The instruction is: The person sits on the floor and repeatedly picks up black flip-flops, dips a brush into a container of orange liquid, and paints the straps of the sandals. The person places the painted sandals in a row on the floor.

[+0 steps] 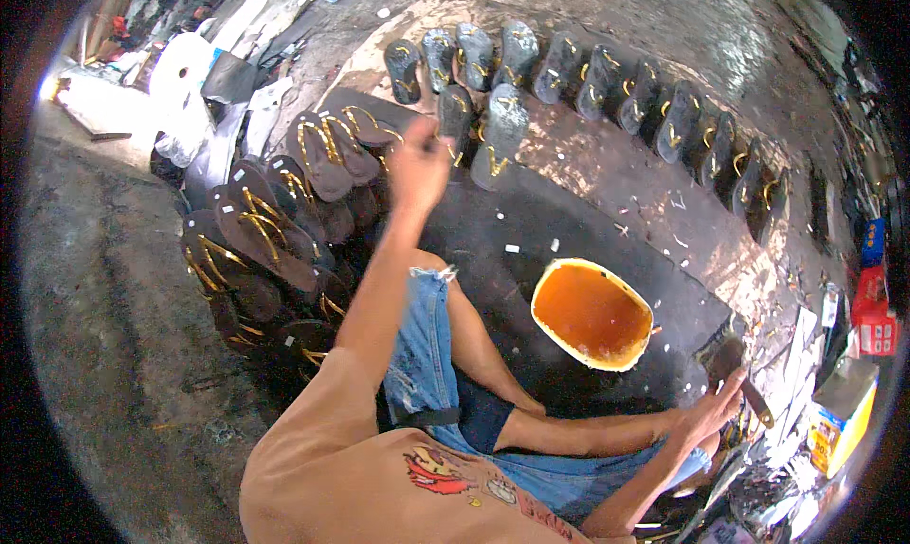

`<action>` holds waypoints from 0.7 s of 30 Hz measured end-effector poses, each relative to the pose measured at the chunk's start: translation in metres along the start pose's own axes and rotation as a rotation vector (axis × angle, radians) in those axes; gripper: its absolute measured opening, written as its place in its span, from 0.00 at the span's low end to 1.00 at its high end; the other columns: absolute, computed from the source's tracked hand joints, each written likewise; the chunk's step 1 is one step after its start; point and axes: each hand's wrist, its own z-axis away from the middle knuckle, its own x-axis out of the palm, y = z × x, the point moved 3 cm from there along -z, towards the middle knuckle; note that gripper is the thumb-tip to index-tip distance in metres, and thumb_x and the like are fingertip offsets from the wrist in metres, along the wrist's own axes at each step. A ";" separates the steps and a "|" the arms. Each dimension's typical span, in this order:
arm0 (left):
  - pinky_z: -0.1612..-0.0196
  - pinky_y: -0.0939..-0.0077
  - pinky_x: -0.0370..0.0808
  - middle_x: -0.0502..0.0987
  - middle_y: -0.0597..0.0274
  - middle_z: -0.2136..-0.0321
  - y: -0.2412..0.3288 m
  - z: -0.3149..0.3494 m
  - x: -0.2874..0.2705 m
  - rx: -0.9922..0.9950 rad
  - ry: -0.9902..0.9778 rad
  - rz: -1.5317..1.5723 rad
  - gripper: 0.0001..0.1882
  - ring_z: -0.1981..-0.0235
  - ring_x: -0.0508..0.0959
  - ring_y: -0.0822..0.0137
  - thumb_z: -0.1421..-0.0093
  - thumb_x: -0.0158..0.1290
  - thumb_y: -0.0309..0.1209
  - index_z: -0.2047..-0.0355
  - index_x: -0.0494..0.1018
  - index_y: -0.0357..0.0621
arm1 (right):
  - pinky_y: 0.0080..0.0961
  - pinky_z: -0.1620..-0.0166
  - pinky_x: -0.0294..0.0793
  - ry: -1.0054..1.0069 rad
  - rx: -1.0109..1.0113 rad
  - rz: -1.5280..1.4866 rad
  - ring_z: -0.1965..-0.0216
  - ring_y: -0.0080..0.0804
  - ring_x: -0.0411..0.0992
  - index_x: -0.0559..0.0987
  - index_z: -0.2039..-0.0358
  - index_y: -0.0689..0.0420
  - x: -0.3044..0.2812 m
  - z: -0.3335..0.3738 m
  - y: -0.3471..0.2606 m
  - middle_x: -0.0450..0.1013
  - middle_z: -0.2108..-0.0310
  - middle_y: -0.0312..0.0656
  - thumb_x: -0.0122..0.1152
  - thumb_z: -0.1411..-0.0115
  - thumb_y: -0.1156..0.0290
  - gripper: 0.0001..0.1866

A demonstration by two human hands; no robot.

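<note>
My left hand [422,170] reaches forward among the sandals, next to a dark flip-flop [456,115] with gold straps. Motion smears its fingers, and I cannot make out whether anything is in them. Low on the right, my right hand [716,409] is closed around a brush [761,409] with a brown handle; its dark head points away from me. Between the hands stands an oval, pale-rimmed tub [547,328] holding amber, glossy stuff. Just right of my left hand lies another flip-flop [500,138], its sole shiny and its straps gold.
Flip-flops [599,81] lie in a curved row beyond the dark mat [493,226]. More brown flip-flops [261,226] are heaped to my left. Scraps and sheets clutter the far left. At the right edge stand a yellow box [846,430] and a red box [872,321].
</note>
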 end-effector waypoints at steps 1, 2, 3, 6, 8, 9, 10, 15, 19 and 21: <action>0.38 0.56 0.68 0.76 0.42 0.45 -0.027 -0.001 -0.054 0.141 0.270 -0.126 0.32 0.42 0.74 0.49 0.45 0.65 0.42 0.43 0.74 0.38 | 0.30 0.54 0.73 -0.026 -0.136 0.131 0.55 0.32 0.73 0.81 0.52 0.65 -0.007 -0.014 0.026 0.79 0.55 0.44 0.60 0.33 0.48 0.29; 0.35 0.51 0.64 0.67 0.41 0.37 -0.022 -0.002 -0.092 -0.173 0.327 -0.331 0.41 0.36 0.68 0.45 0.46 0.66 0.46 0.37 0.67 0.36 | 0.29 0.54 0.74 -0.016 -0.170 0.129 0.56 0.31 0.74 0.82 0.53 0.66 -0.012 -0.013 0.015 0.79 0.56 0.44 0.60 0.33 0.51 0.26; 0.40 0.46 0.66 0.73 0.37 0.46 -0.102 -0.013 -0.123 -0.020 0.674 -0.668 0.43 0.43 0.72 0.42 0.50 0.68 0.47 0.40 0.66 0.34 | 0.28 0.54 0.75 -0.077 -0.171 0.039 0.57 0.31 0.75 0.82 0.54 0.67 -0.005 0.004 -0.022 0.80 0.57 0.45 0.61 0.33 0.55 0.24; 0.32 0.35 0.54 0.54 0.25 0.35 -0.215 -0.022 -0.135 -0.354 0.380 -0.816 0.67 0.33 0.54 0.28 0.53 0.69 0.57 0.29 0.41 0.32 | 0.25 0.59 0.77 -0.317 -0.379 0.136 0.64 0.27 0.78 0.83 0.58 0.67 0.006 0.049 -0.095 0.81 0.62 0.44 0.65 0.36 0.68 0.14; 0.32 0.33 0.52 0.49 0.19 0.35 -0.236 -0.029 -0.135 -0.431 0.289 -0.832 0.74 0.32 0.51 0.24 0.57 0.71 0.57 0.28 0.35 0.29 | 0.26 0.63 0.78 -0.527 -0.535 0.163 0.66 0.25 0.77 0.83 0.60 0.65 0.034 0.089 -0.121 0.82 0.65 0.43 0.68 0.38 0.71 0.11; 0.32 0.37 0.54 0.51 0.20 0.35 -0.236 -0.034 -0.138 -0.453 0.289 -0.814 0.72 0.33 0.53 0.26 0.58 0.71 0.55 0.30 0.38 0.26 | 0.29 0.61 0.78 -0.645 -0.551 0.181 0.66 0.32 0.80 0.84 0.62 0.64 0.044 0.100 -0.123 0.82 0.66 0.47 0.69 0.39 0.68 0.12; 0.33 0.41 0.57 0.53 0.22 0.36 -0.231 -0.037 -0.142 -0.476 0.298 -0.763 0.70 0.34 0.56 0.28 0.58 0.72 0.54 0.32 0.41 0.23 | 0.33 0.60 0.79 -0.775 -0.560 0.192 0.65 0.40 0.82 0.84 0.63 0.62 0.054 0.109 -0.123 0.82 0.66 0.50 0.71 0.41 0.65 0.13; 0.36 0.58 0.66 0.66 0.32 0.40 -0.194 -0.039 -0.172 -0.579 0.271 -0.164 0.56 0.38 0.67 0.43 0.56 0.71 0.47 0.40 0.58 0.13 | 0.39 0.64 0.78 -0.816 -0.769 0.287 0.67 0.46 0.80 0.82 0.64 0.57 0.076 0.125 -0.104 0.80 0.68 0.50 0.68 0.39 0.66 0.09; 0.39 0.63 0.68 0.75 0.46 0.46 -0.175 0.002 -0.203 -0.052 0.030 0.101 0.45 0.42 0.72 0.55 0.49 0.68 0.47 0.41 0.66 0.24 | 0.37 0.61 0.79 -0.755 -0.797 0.285 0.65 0.43 0.81 0.83 0.61 0.58 0.074 0.121 -0.085 0.81 0.67 0.49 0.69 0.39 0.67 0.10; 0.40 0.65 0.68 0.76 0.53 0.47 -0.112 0.055 -0.211 -0.046 -0.078 0.298 0.38 0.44 0.73 0.58 0.43 0.65 0.44 0.39 0.68 0.31 | 0.34 0.59 0.78 -0.683 -0.499 0.085 0.64 0.36 0.80 0.83 0.58 0.62 0.061 0.106 -0.082 0.82 0.65 0.48 0.65 0.36 0.67 0.11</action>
